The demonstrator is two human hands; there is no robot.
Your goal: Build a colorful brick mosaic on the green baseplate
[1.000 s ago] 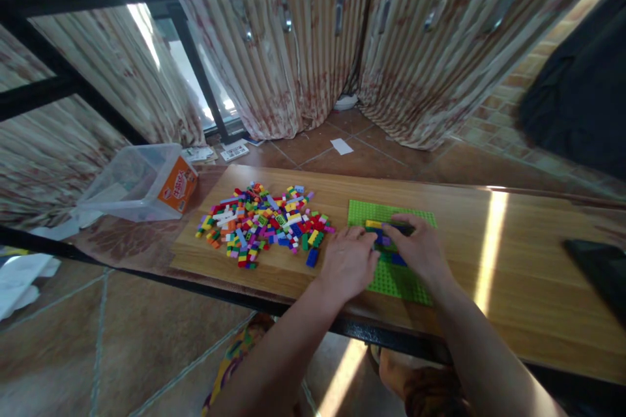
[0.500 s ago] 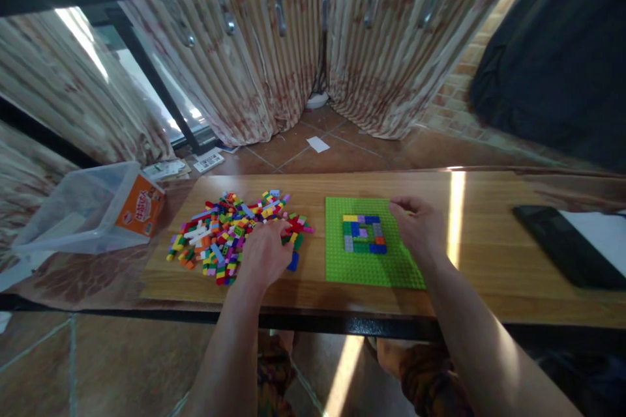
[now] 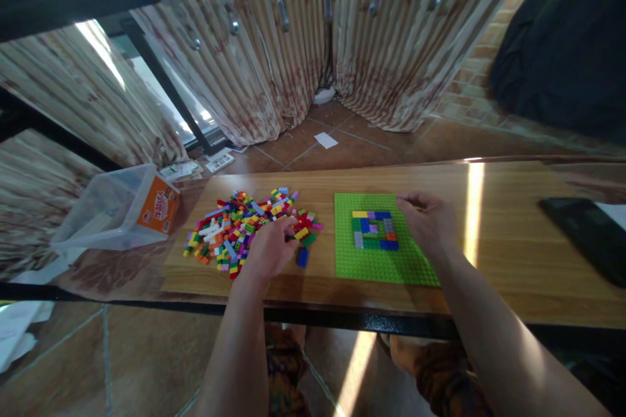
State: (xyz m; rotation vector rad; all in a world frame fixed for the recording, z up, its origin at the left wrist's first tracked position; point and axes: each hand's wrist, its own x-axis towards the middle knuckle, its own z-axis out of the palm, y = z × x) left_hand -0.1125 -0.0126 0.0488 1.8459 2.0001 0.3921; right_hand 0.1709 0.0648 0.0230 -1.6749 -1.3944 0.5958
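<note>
My left hand (image 3: 272,247) is at the right side of a heap of toy building bricks (image 3: 227,231), thumb and fingers drawn together. Whatever it pinches, if anything, is hidden. By its fingertips lie a yellow brick (image 3: 301,234), a green brick (image 3: 309,240) and, nearer me, a blue brick (image 3: 302,257). Over the right edge of a green baseplate (image 3: 362,268) is my right hand (image 3: 428,221), fingers closed in a pinch; I cannot make out anything in them. On the plate, coloured bricks form a square outline (image 3: 373,243) around a few inner bricks (image 3: 373,229).
A clear plastic box (image 3: 105,208) with an orange label stands left of the wooden board (image 3: 303,290). On the right lie a black flat object (image 3: 581,234) and white paper (image 3: 613,214). The dark table edge (image 3: 342,319) runs along the front.
The whole view has shifted, so the board and bricks appear farther right. My left hand has moved slightly among the bricks at the heap's edge. My right hand keeps its pinch by the plate.
</note>
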